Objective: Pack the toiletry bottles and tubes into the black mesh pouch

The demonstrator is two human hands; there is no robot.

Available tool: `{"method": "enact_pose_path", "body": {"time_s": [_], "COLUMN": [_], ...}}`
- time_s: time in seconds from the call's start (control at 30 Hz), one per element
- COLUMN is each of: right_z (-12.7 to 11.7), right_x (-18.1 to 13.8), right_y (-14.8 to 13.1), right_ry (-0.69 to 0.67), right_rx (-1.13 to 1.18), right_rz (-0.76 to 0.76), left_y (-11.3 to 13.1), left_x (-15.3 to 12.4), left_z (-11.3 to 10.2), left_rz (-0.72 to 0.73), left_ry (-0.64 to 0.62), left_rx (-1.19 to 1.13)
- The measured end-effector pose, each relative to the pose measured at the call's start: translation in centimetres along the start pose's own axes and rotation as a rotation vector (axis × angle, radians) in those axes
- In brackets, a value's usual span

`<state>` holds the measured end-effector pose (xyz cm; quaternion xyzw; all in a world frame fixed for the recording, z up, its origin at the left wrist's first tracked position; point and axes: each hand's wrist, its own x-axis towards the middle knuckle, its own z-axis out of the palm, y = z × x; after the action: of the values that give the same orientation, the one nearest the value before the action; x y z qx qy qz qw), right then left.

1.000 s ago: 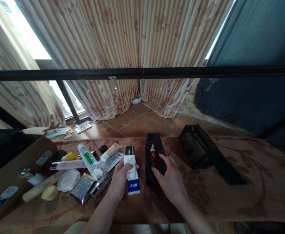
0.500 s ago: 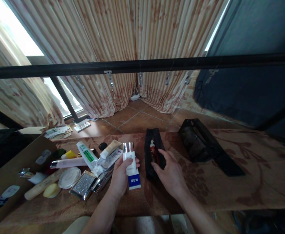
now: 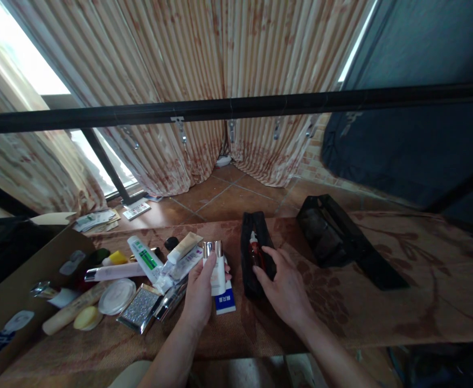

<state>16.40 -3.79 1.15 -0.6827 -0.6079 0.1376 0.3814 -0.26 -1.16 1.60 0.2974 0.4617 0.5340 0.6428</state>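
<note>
My left hand is closed round a white bottle with a shiny silver cap, thumb across its front. Just below it lies a white and blue packet. An unzipped narrow black pouch lies to the right, a red bottle with a pale top inside it. My right hand grips the pouch's right side, with thumb and fingertips at the opening beside the red bottle. Part of the fingers' hold is hidden by the hand.
Left of my hands lie several cosmetics, among them a green-marked tube, a glittery silver case and a round clear-lidded tub. A cardboard box stands far left. A second black case sits right. A dark rail crosses beyond.
The white bottle has turned and tilted in my left hand, and my thumb has moved up towards its cap. My right hand stays at the pouch almost unmoved.
</note>
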Motion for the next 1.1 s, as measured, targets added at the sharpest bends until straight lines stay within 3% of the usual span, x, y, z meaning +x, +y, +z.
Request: {"method": "enact_pose_path", "body": {"time_s": [0.3, 1.1], "right_z": [0.20, 0.07], "right_x": [-0.04, 0.10], "right_y": [0.23, -0.22], "right_ry": [0.014, 0.015], "right_rx": [-0.012, -0.005], "right_rz": [-0.011, 0.061], "left_y": [0.04, 0.05], "left_x": [0.05, 0.47], "left_z": [-0.28, -0.26], "left_rz": [-0.027, -0.063], "left_ry": [0.071, 0.055], "left_rx": [0.020, -0.166]}}
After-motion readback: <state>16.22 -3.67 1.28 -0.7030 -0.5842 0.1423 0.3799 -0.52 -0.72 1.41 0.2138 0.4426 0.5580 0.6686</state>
